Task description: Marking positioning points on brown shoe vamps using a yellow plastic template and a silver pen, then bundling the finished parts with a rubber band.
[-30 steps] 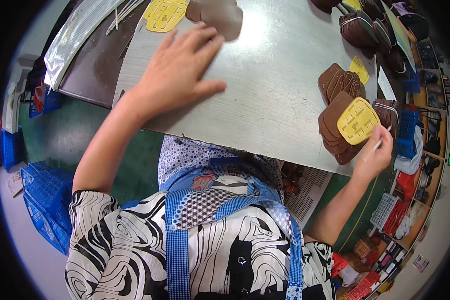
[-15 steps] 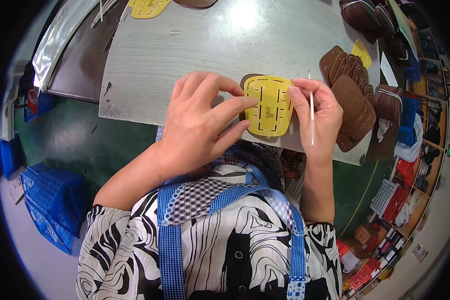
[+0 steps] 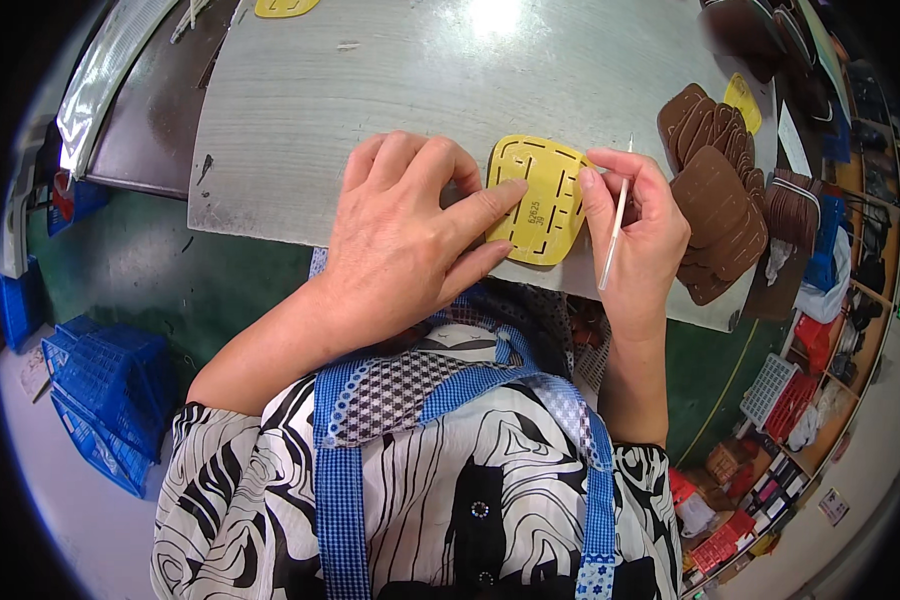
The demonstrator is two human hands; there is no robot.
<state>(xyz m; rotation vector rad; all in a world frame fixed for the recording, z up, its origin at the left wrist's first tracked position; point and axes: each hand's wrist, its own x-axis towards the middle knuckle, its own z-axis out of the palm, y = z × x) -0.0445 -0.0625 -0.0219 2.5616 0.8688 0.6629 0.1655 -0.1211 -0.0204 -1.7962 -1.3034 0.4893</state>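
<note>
Yellow slotted template (image 3: pixel 542 205), just turned slightly clockwise, seems better squared up, left hand (image 3: pixel 398 222) pressing with spread fingers, right hand (image 3: pixel 642 222) holding a slim white pen (image 3: pixel 614 243)

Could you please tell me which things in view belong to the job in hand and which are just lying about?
Apparently in the job:
- yellow slotted template, touched by both hands
- slim white pen-like tool, in the right hand
- fanned brown slit pieces, probably

Seemingly just lying about:
- blue plastic baskets
- red basket
- shiny plastic sheet
</note>
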